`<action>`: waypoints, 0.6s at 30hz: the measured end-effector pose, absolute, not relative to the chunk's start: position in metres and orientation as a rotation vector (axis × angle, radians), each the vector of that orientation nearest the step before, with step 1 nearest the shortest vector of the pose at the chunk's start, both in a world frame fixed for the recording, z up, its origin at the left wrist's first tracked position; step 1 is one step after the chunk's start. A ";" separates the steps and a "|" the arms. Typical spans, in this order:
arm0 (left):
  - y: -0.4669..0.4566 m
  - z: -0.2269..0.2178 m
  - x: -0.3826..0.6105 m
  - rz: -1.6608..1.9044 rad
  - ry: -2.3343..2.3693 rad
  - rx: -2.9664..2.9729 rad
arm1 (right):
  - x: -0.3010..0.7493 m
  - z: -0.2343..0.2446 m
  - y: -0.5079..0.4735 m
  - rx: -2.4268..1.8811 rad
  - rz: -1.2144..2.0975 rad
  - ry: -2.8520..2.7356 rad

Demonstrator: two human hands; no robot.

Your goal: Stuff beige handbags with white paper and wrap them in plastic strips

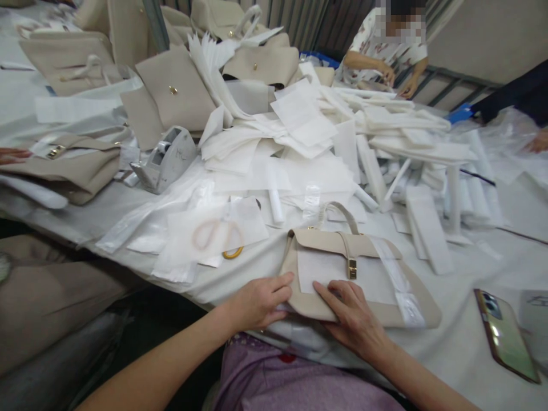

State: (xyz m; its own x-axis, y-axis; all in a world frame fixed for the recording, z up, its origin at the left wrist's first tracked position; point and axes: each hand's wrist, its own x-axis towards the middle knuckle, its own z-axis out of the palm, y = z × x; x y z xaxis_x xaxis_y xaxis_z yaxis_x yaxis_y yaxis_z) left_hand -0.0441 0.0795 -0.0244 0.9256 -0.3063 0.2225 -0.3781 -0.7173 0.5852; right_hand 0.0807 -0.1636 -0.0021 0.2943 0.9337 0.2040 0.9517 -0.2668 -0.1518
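A beige handbag (411,288) lies on the cloth-covered table in front of me, its flap closed by a strap with a gold clasp (351,269). A white paper sheet (317,268) sits under the flap against the bag's front. Clear plastic film (396,274) runs down the front toward the right side. My left hand (265,299) grips the bag's left lower corner, fingers on the front edge. Spread over the lower front edge, my right hand (351,317) has its index finger on the paper and its thumb side toward the bottom; part of it is hidden underneath.
Behind the bag rises a heap of white paper sheets (274,142). A tape dispenser (169,160) and more beige bags (175,91) stand left. Orange-handled scissors (233,252) lie partly under paper. A phone (505,334) is at right. Another person (385,57) works across the table.
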 end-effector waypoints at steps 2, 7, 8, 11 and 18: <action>0.074 -0.037 -0.046 0.178 -0.496 2.399 | 0.081 0.000 -0.161 -2.353 -0.103 -1.756; 0.068 -0.051 -0.051 0.362 -0.458 2.429 | 0.079 0.000 -0.155 -2.468 -0.014 -1.757; 0.068 -0.051 -0.051 0.384 -0.451 2.432 | 0.078 -0.001 -0.155 -2.475 0.014 -1.764; 0.067 -0.051 -0.051 0.430 -0.437 2.424 | 0.074 -0.005 -0.153 -2.463 0.097 -1.828; 0.062 -0.056 -0.053 0.506 -0.426 2.458 | 0.065 -0.009 -0.148 -2.431 0.074 -1.876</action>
State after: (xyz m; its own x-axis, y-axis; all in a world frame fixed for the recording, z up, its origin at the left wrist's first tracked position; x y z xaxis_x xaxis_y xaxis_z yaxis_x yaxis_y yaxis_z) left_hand -0.0527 0.0619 -0.0560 0.8767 -0.1836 0.4445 -0.4067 -0.7764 0.4814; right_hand 0.0648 -0.1484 -0.0091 0.2535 0.9673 0.0043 0.9640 -0.2522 -0.0845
